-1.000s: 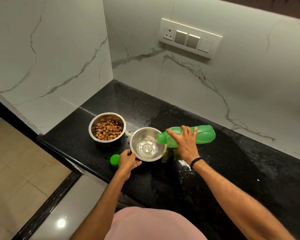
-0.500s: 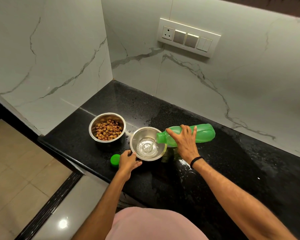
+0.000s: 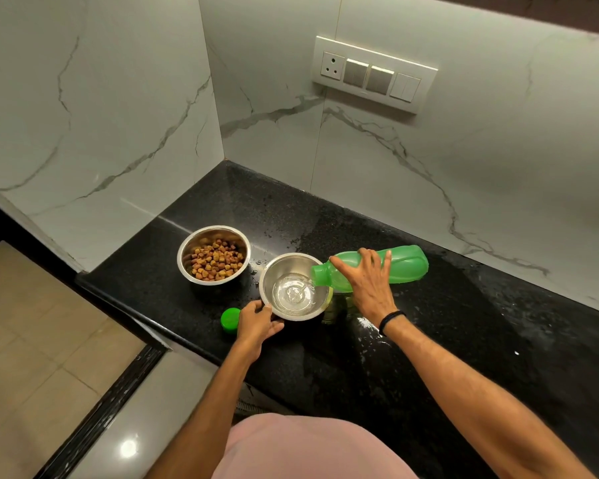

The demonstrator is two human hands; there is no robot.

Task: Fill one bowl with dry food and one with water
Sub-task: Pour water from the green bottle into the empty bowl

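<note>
Water pours from bottle (image 3: 377, 269) into bowl (image 3: 293, 286) on the tabletop (image 3: 446, 340).
Right hand (image 3: 369, 281) wraps the tipped bottle; left hand (image 3: 256, 323) grips the bowl's rim beside the kibble bowl (image 3: 213, 257).

both bowls are shiny, smooth metal: the kibble bowl (image 3: 213, 233) and the water bowl (image 3: 281, 267). the bottle (image 3: 407, 267) and the cap (image 3: 229, 319) are smooth, slightly glossy green plastic. the bench (image 3: 464, 340) is polished black speckled stone, wet in patches. the walls (image 3: 464, 167) look like glossy veined marble.
</note>
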